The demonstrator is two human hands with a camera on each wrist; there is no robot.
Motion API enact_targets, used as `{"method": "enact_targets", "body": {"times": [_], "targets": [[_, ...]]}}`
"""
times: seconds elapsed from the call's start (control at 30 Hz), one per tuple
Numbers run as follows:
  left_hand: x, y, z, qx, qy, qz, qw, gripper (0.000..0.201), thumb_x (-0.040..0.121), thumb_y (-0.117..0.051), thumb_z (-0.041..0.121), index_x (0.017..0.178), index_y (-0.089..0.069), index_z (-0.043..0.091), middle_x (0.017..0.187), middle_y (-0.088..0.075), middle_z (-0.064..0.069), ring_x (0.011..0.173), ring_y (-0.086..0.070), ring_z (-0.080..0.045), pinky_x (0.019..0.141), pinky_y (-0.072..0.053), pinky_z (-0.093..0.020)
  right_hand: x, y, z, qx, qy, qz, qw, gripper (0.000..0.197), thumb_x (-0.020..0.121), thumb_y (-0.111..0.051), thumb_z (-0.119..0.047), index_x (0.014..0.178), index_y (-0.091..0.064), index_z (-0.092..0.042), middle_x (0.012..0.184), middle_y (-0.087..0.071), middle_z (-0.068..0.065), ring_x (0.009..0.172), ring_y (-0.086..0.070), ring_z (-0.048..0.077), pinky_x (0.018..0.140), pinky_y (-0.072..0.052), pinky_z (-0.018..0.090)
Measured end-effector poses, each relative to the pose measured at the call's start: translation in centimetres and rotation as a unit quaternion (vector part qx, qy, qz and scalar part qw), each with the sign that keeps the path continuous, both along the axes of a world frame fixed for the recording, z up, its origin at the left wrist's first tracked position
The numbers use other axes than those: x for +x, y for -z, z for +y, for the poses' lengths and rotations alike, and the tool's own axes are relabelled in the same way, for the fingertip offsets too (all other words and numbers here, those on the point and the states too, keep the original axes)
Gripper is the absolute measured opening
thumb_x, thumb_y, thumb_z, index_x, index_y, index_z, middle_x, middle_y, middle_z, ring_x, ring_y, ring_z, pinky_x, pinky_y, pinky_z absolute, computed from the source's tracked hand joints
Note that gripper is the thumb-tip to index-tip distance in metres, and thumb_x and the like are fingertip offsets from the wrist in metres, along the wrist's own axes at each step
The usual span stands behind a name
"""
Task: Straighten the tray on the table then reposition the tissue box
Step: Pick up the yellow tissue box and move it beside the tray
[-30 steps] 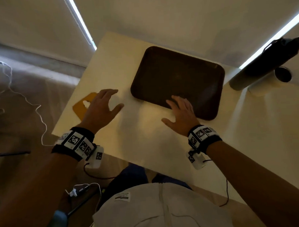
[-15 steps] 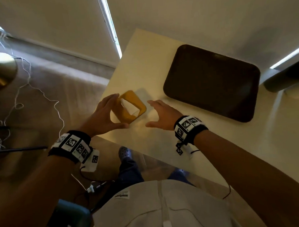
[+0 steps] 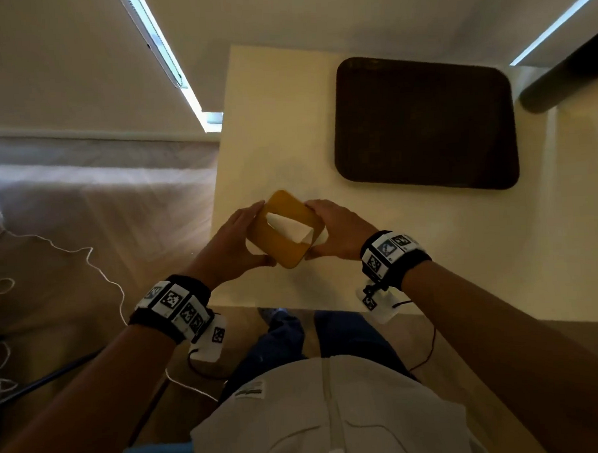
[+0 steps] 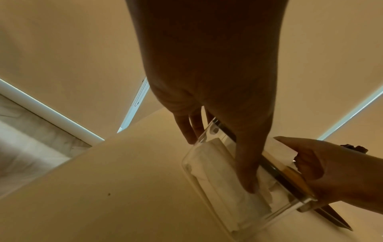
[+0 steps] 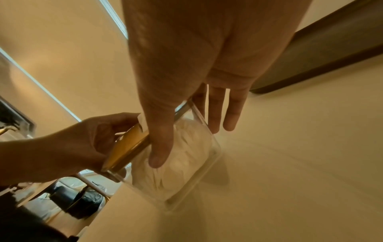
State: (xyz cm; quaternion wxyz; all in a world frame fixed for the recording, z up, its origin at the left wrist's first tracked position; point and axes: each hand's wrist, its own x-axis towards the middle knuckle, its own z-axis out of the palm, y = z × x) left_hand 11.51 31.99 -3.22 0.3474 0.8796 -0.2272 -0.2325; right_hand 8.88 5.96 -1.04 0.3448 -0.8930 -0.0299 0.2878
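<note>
- Head view: both forearms reach forward over the near edge of the table point(image 3: 259, 132). The left hand point(image 3: 235, 244) and the right hand point(image 3: 339, 231) face each other, palms inward, and hold the tissue box point(image 3: 285, 228) between them.
- The box has a yellow lid with a white tissue showing in its opening. It sits turned cornerwise near the table's near-left corner, close to the left edge.
- The left hand's fingers lie along the box's left side with the thumb at its near corner; the right hand's fingers wrap the far-right side, thumb low at the near side.
- The dark tray point(image 3: 423, 121) lies flat near the far-right part of the table, well apart from the box, its sides running about square with the table's edges.
- Left wrist view: the left hand point(image 4: 215, 101) points downward, thumb laid flat on a clear wall of the tissue box point(image 4: 219, 183), fingers down its far side. The right hand point(image 4: 323, 167) clasps the opposite side at the lid.
- Right wrist view: the right hand point(image 5: 192, 78) has its thumb pressed on the box's clear wall point(image 5: 182, 160) and fingers extended behind it. The left hand point(image 5: 87, 140) grips the lid edge opposite. The tray's rim point(image 5: 323, 54) shows beyond.
</note>
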Motion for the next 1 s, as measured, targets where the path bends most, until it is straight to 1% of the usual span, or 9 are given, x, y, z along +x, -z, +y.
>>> {"method": "enact_targets", "body": {"times": [0.1, 0.2, 0.4, 0.47, 0.6, 0.7, 0.8, 0.87, 1.0], "targets": [[1.5, 0.2, -0.1, -0.003, 0.009, 0.005, 1.000, 0.118, 0.062, -0.093, 0.036, 0.155, -0.024, 0.016, 0.151, -0.042, -0.010, 0.133, -0.044, -0.025, 0.104, -0.040, -0.037, 1.0, 0.0, -0.2, 0.007, 0.006, -0.001, 1.000, 0.103, 0.059, -0.089, -0.046, 0.143, -0.035, -0.022, 0.138, -0.047, 0.000, 0.118, -0.051, 0.019, 0.100, -0.045, 0.043], [3.8, -0.2, -0.9, -0.007, 0.021, 0.002, 1.000, 0.117, 0.061, -0.094, 0.036, 0.155, -0.026, 0.015, 0.149, -0.044, -0.011, 0.131, -0.046, -0.025, 0.101, -0.040, -0.034, 2.9, -0.4, -0.9, 0.009, 0.004, -0.007, 1.000, 0.101, 0.059, -0.089, -0.044, 0.142, -0.036, -0.021, 0.137, -0.048, 0.001, 0.117, -0.051, 0.019, 0.098, -0.045, 0.039], [10.4, -2.2, -3.2, -0.009, 0.013, -0.007, 1.000, 0.116, 0.060, -0.095, 0.035, 0.153, -0.030, 0.013, 0.146, -0.046, -0.010, 0.120, -0.045, -0.014, 0.097, -0.043, -0.034, 9.6, -1.6, -3.3, 0.027, 0.007, -0.023, 0.999, 0.100, 0.058, -0.092, -0.039, 0.140, -0.039, -0.018, 0.134, -0.049, 0.001, 0.116, -0.049, 0.017, 0.097, -0.043, 0.035], [13.4, -2.6, -4.0, -0.003, 0.014, -0.020, 1.000, 0.116, 0.059, -0.095, 0.036, 0.152, -0.030, 0.013, 0.145, -0.048, -0.011, 0.119, -0.046, -0.015, 0.095, -0.043, -0.033, 12.5, -1.7, -4.2, 0.028, 0.005, -0.038, 0.999, 0.100, 0.058, -0.092, -0.040, 0.140, -0.039, -0.017, 0.133, -0.049, 0.002, 0.115, -0.049, 0.016, 0.097, -0.042, 0.033], [19.9, -2.7, -5.3, 0.015, 0.040, -0.047, 0.998, 0.116, 0.058, -0.093, 0.041, 0.152, -0.030, 0.015, 0.144, -0.051, -0.013, 0.120, -0.054, -0.027, 0.096, -0.051, -0.045, 17.9, -1.9, -5.2, 0.024, 0.025, -0.060, 0.998, 0.102, 0.057, -0.091, -0.042, 0.141, -0.037, -0.018, 0.132, -0.050, 0.001, 0.116, -0.049, 0.016, 0.099, -0.043, 0.036], [24.1, -2.6, -5.9, 0.029, 0.046, -0.050, 0.997, 0.117, 0.059, -0.092, 0.043, 0.153, -0.027, 0.018, 0.146, -0.049, -0.013, 0.124, -0.052, -0.030, 0.100, -0.050, -0.050, 21.5, -1.6, -5.5, 0.022, 0.043, -0.060, 0.997, 0.105, 0.056, -0.091, -0.043, 0.142, -0.036, -0.018, 0.136, -0.049, 0.001, 0.120, -0.049, 0.019, 0.101, -0.044, 0.042], [27.5, -1.9, -6.6, 0.036, 0.048, -0.048, 0.997, 0.117, 0.058, -0.093, 0.038, 0.153, -0.029, 0.013, 0.145, -0.048, -0.015, 0.125, -0.052, -0.032, 0.101, -0.049, -0.054, 24.5, -1.2, -5.7, 0.011, 0.056, -0.061, 0.996, 0.105, 0.055, -0.092, -0.042, 0.142, -0.037, -0.018, 0.135, -0.050, 0.004, 0.118, -0.050, 0.022, 0.098, -0.047, 0.046], [29.5, -1.5, -7.1, 0.040, 0.045, -0.041, 0.997, 0.118, 0.057, -0.095, 0.034, 0.152, -0.030, 0.012, 0.145, -0.048, -0.016, 0.126, -0.051, -0.033, 0.101, -0.049, -0.055, 26.2, -0.8, -5.6, 0.007, 0.069, -0.060, 0.996, 0.105, 0.054, -0.093, -0.040, 0.141, -0.038, -0.017, 0.133, -0.051, 0.006, 0.116, -0.052, 0.024, 0.097, -0.048, 0.047], [31.9, -0.8, -7.5, 0.052, 0.036, -0.012, 0.998, 0.121, 0.056, -0.096, 0.033, 0.154, -0.028, 0.016, 0.147, -0.047, -0.012, 0.127, -0.050, -0.030, 0.103, -0.049, -0.050, 28.0, -0.1, -5.5, -0.001, 0.078, -0.055, 0.995, 0.103, 0.054, -0.094, -0.039, 0.139, -0.040, -0.016, 0.130, -0.053, 0.006, 0.112, -0.054, 0.024, 0.095, -0.049, 0.047]]}}
